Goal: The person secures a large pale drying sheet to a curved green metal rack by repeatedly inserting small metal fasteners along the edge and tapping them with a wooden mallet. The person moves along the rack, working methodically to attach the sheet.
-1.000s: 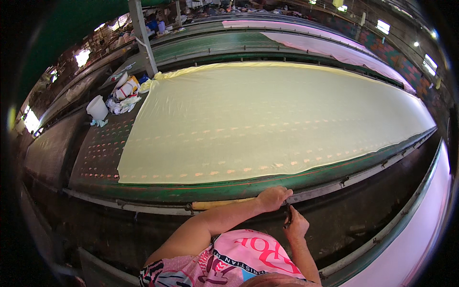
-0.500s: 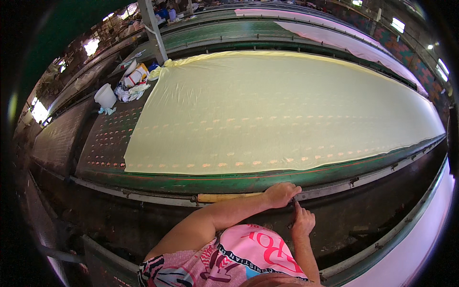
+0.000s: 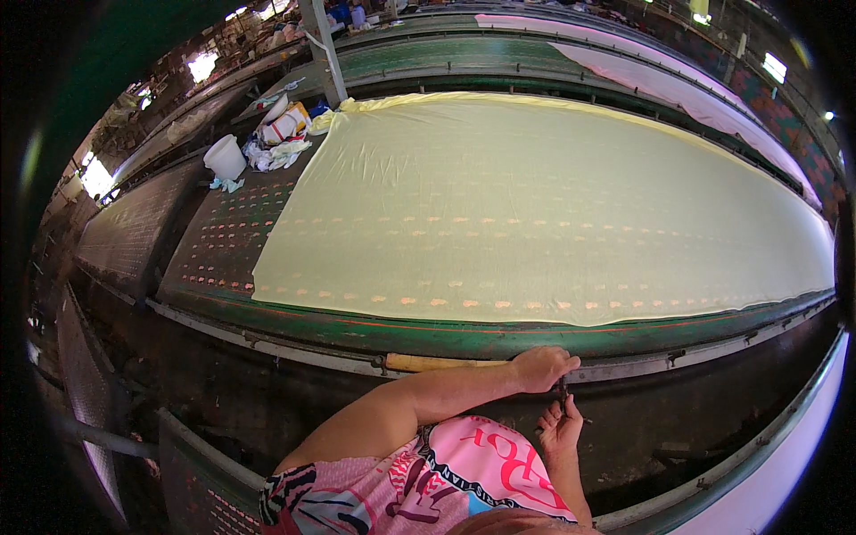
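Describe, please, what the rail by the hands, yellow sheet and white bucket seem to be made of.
Rail: probably dull metal, from its grey tone and hard edges. Yellow sheet: thin, matte fabric, judging by wrinkles. White bucket: likely smooth plastic, given its even white wall.

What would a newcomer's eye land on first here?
Probably the broad pale yellow cloth spread over the long green-edged table, filling the middle of the view. Next come the person's left hand and right hand, close together at the metal rail along the near edge. A white bucket stands out beyond the cloth's left edge.
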Action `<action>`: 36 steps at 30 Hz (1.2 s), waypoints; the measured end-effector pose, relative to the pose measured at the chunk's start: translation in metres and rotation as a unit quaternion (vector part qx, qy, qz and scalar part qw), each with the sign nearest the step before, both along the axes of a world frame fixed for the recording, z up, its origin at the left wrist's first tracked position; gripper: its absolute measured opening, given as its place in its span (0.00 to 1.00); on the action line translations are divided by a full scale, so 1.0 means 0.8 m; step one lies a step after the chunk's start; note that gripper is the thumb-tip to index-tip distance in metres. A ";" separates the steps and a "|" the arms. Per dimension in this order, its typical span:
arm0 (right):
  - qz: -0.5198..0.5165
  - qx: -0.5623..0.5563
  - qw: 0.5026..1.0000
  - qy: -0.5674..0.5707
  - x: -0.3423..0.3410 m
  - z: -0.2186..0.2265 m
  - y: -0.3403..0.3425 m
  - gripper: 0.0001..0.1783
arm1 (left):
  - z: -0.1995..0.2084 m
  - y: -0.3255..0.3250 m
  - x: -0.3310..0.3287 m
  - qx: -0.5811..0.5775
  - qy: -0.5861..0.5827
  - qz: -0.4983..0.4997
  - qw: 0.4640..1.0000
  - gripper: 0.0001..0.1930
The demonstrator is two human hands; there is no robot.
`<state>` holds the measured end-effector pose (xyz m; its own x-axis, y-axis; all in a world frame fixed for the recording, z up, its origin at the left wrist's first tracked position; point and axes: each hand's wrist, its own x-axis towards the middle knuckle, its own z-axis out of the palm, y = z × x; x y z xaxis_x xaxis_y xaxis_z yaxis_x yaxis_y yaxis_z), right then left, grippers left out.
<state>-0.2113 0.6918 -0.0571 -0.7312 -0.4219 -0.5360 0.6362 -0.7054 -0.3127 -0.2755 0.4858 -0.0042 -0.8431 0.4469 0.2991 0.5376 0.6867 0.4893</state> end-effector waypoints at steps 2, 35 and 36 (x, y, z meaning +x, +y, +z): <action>0.028 0.181 0.979 0.088 0.005 0.014 0.002 0.13 | -0.004 0.000 -0.001 0.008 0.012 0.004 1.000 0.10; 0.089 0.064 0.988 0.108 -0.007 -0.018 0.018 0.21 | -0.013 0.001 -0.004 0.031 0.027 -0.007 0.999 0.12; 0.094 0.033 0.990 0.103 -0.008 -0.022 0.021 0.22 | -0.013 0.002 -0.005 0.032 0.029 -0.007 0.999 0.12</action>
<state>-0.2180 0.7082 -0.0748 -0.7399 -0.5303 -0.4139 0.6720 -0.5541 -0.4914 -0.2793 0.4875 -0.0149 -0.8181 0.4360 0.3751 0.5746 0.6474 0.5007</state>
